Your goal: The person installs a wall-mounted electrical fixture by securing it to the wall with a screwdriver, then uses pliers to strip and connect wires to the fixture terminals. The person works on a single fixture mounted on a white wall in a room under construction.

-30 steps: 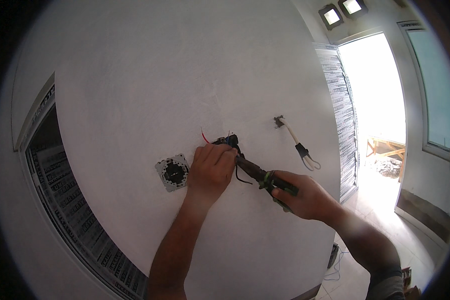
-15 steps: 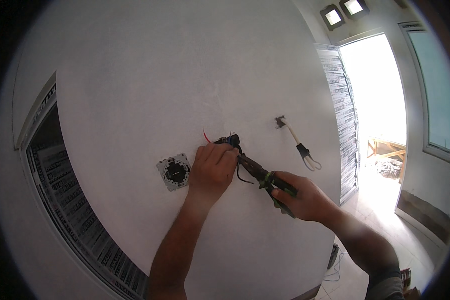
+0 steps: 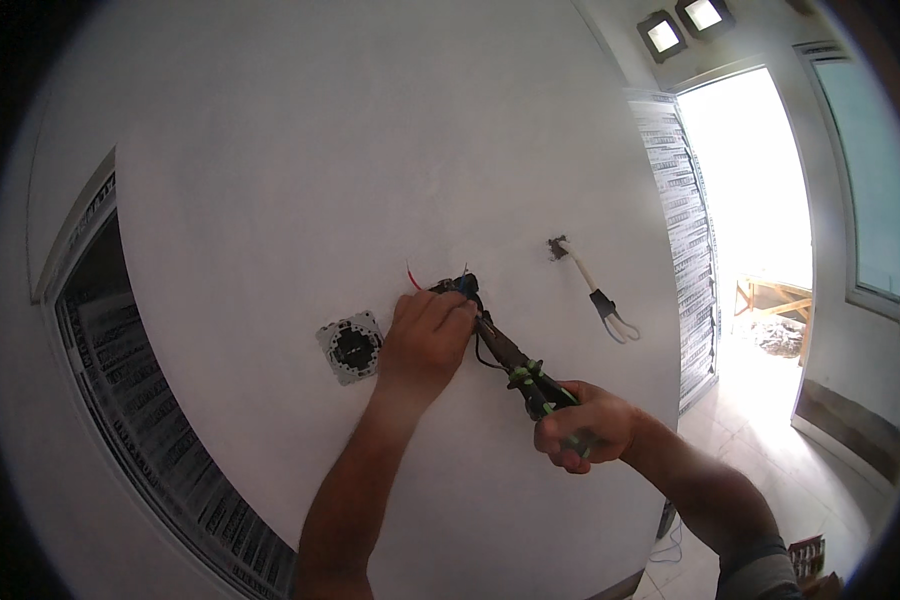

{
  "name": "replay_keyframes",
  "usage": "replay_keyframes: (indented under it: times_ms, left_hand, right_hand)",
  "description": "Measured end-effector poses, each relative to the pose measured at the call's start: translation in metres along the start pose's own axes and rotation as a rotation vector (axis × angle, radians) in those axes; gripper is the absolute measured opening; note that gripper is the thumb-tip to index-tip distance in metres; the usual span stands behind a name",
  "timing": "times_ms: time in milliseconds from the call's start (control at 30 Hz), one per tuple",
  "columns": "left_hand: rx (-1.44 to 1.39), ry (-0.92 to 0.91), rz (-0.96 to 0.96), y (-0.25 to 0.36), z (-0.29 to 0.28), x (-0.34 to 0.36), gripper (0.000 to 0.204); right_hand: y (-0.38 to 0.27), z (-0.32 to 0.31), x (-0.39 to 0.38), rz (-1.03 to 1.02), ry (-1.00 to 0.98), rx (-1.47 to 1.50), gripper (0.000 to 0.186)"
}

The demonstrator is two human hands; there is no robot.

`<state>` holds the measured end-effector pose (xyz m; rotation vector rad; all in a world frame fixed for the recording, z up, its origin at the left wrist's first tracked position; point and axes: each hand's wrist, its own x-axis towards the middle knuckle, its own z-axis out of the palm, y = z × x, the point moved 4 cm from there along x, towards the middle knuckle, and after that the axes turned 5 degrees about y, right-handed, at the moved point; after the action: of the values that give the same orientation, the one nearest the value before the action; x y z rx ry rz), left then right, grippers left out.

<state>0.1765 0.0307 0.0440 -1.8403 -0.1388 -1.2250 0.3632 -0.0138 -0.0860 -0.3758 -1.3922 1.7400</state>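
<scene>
My left hand (image 3: 425, 340) is closed at an opening in the white wall, its fingertips pinching electrical wires (image 3: 466, 285) there. A red wire (image 3: 411, 275) sticks up just above the knuckles, and a black wire (image 3: 482, 350) curves down beside the fingers. In my right hand (image 3: 588, 428) are pliers (image 3: 518, 366) with green and black handles, squeezed together. Their jaws point up and left, at the wires beside my left fingertips; what lies between the jaws is hard to make out. Left of my left hand, a square grey socket frame (image 3: 350, 348) with a black centre sits on the wall.
To the right, a white cable (image 3: 583, 272) with black tape and looped ends hangs from a hole in the wall. A wrapped door (image 3: 670, 170) stands by the bright doorway. At left is a dark frame with printed wrapping (image 3: 160, 410).
My right hand has moved down and slightly left, turning the pliers steeper. Their handles, spread before, are now squeezed together. My left hand stays at the wires.
</scene>
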Motion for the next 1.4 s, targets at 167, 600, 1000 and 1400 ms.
replay_keyframes:
  times_ms: [167,600,1000,1400]
  left_hand:
    - [0.017,-0.029,0.004,-0.002,-0.005,-0.004,0.019]
    - [-0.008,0.168,-0.316,0.001,0.008,0.013,0.012]
    - [-0.001,0.15,-0.383,0.004,0.005,0.017,0.01]
    - [-0.015,0.148,-0.383,0.002,0.005,0.016,0.009]
  right_hand:
    - [-0.014,0.025,-0.01,-0.016,0.308,-0.145,0.029]
    - [-0.031,0.045,-0.021,-0.538,0.877,-0.951,0.046]
    - [-0.044,0.052,-0.006,-0.755,0.94,-1.279,0.048]
    - [-0.038,0.048,0.001,-0.681,1.045,-1.518,0.063]
